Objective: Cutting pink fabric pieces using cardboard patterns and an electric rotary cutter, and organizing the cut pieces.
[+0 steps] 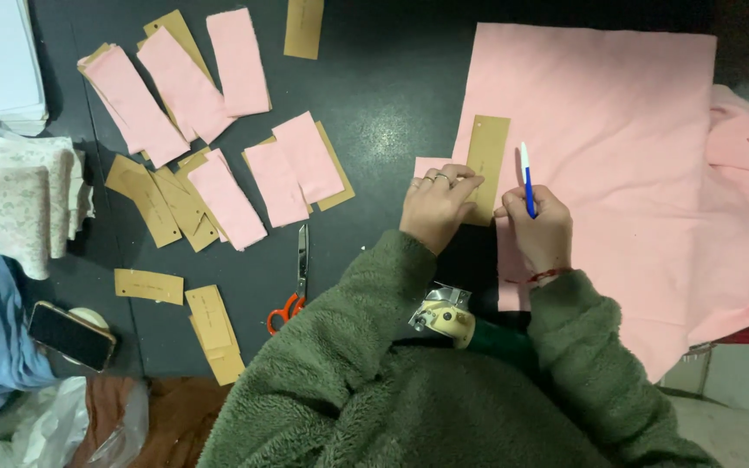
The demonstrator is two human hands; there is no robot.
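My left hand (436, 206) presses fingertips down on a brown cardboard template (486, 156) that lies on the edge of a large pink fabric sheet (617, 130). My right hand (539, 227) grips a blue and white pen (527, 179) upright, its lower end by the template's right side. Both arms wear fuzzy green sleeves, and a red string circles the right wrist.
Several cut pink strips (185, 85) and brown cardboard templates (151, 206) lie scattered on the dark table. Orange-handled scissors (296, 286) lie near my left elbow. A phone (71, 335) and folded white cloth (15, 199) sit left; a small cutting tool (444, 316) sits by my chest.
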